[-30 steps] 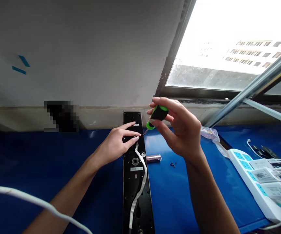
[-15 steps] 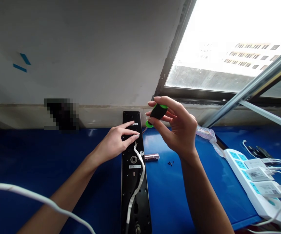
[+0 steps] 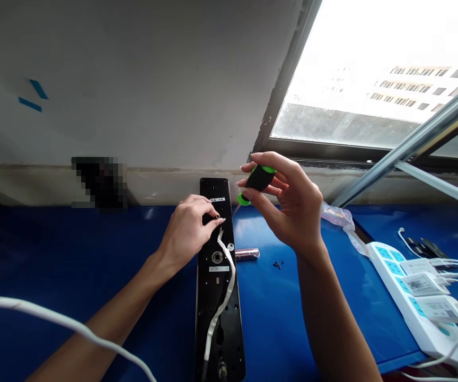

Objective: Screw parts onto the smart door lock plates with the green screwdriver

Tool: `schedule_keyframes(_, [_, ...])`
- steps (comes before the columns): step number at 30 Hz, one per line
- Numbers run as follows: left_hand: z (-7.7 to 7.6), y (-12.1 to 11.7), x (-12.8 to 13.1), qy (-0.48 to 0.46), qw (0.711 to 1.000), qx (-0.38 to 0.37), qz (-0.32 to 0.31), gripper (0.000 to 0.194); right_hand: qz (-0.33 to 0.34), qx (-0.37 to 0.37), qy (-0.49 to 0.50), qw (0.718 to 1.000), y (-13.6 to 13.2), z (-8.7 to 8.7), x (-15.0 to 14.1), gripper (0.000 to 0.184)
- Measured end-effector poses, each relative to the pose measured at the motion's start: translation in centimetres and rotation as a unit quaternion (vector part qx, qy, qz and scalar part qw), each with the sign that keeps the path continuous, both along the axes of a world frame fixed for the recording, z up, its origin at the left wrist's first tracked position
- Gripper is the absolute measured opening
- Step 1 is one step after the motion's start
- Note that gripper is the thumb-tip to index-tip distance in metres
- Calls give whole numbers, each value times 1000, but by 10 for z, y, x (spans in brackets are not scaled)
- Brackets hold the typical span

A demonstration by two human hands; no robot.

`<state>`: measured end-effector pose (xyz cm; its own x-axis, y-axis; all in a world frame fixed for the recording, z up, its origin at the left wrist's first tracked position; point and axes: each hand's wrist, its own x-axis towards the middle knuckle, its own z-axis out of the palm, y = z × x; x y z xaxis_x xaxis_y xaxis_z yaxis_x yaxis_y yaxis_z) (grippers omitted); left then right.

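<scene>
From my head camera I look down on a long black lock plate [image 3: 217,339] lying lengthwise on the blue table [image 3: 292,329], and I place everything here by that plate. My left hand [image 3: 187,233] rests on its upper part, the fingers [image 3: 209,215] bunched together at a small dark spot. Whether they are pinching a screw there or only pressing down, I cannot tell. My right hand [image 3: 292,207] is raised just to the right of the plate, its fingers [image 3: 271,162] clamped around the black-and-green handle of a small screwdriver [image 3: 257,179], with the thin shaft slanting down toward my left fingertips. A fingertip grip like this suits fine turning, I'd judge — the shaft wants to line up straight with that spot, with my left hand steadying the plate and clear of the white ribbon cable [image 3: 227,276] running down the plate below it. Just right of the plate lies a shiny pinkish cylinder in clear wrap [image 3: 247,254], and a little beyond it a few tiny black screws [image 3: 278,264]. Farther right are a crumpled plastic bag [image 3: 336,216] and a white-and-blue power strip [image 3: 412,302] with chargers plugged in.
</scene>
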<state>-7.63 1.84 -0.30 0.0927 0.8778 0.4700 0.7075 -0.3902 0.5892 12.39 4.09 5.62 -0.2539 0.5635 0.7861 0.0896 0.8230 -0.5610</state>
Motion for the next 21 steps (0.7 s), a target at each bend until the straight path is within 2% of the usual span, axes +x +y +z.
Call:
schedule_keyframes(7, [-2, 2, -5, -51, 997, -24, -52, 11, 9, -14, -7, 1000, -1, 0, 2, 45])
schedule_keyframes(16, [-3, 7, -12, -47, 995, -50, -79, 13, 5, -15, -13, 1000, 3, 0, 4, 46])
schedule_keyframes(19, [-2, 8, -14, -46, 993, -58, -89, 14, -19, 4, 0, 1000, 2, 0, 1, 44])
schedule_keyframes(21, [-1, 8, -15, -49, 992, -65, -95, 14, -61, 24, 16, 998, 2, 1, 1, 43])
